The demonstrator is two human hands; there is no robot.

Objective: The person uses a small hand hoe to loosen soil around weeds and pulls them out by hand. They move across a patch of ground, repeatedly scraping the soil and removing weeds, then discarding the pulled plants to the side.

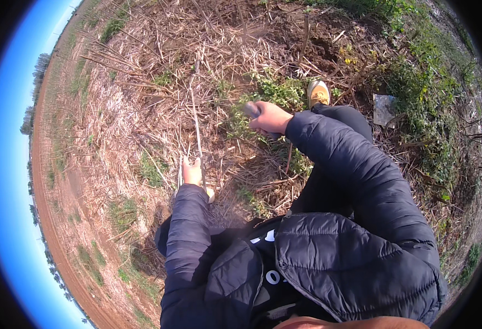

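My left hand (191,172) is closed around long, pale dry stalks (195,115), which reach away from me over the straw. To its right, my right hand (269,117) grips a greyish tool handle (251,109). The handle's end is blurred, and the rest of the tool is mostly hidden behind the hand and sleeve, so its kind cannot be told. Below the right hand lie green weeds (241,123) and dry straw (232,160).
One yellow-tan shoe (319,93) is planted beyond my right hand; another (211,195) shows beside my left sleeve. A pale flat scrap (384,110) lies to the right near green plants (426,111). Dry stalks (113,61) stick up at upper left. Bare soil (327,49) shows ahead.
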